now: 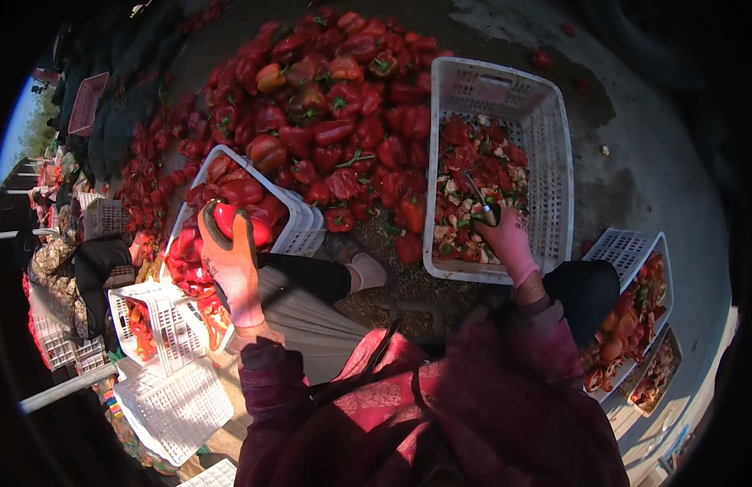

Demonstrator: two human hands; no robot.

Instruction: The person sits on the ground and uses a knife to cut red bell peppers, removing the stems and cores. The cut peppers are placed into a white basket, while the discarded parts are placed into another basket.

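Observation:
My left hand [230, 255], in a pink and orange work glove, grips a red bell pepper [227, 220] between thumb and fingers. It is over a white plastic crate [297, 213] heaped with red peppers. My right hand [508, 237], gloved in pink, holds a small metal-bladed tool [477, 193] with its blade pointing away from me; the exact kind cannot be told. That hand is above a large white crate [555, 182] whose bottom is covered with pepper cores and red scraps [473, 182].
A big pile of red bell peppers [327, 115] lies on the ground ahead. To the right stand a white crate of pepper pieces [625, 316] and a smaller scrap container [653, 377]. White crates [175, 408] stack at the left, near a metal pole [69, 388] and another person [59, 268].

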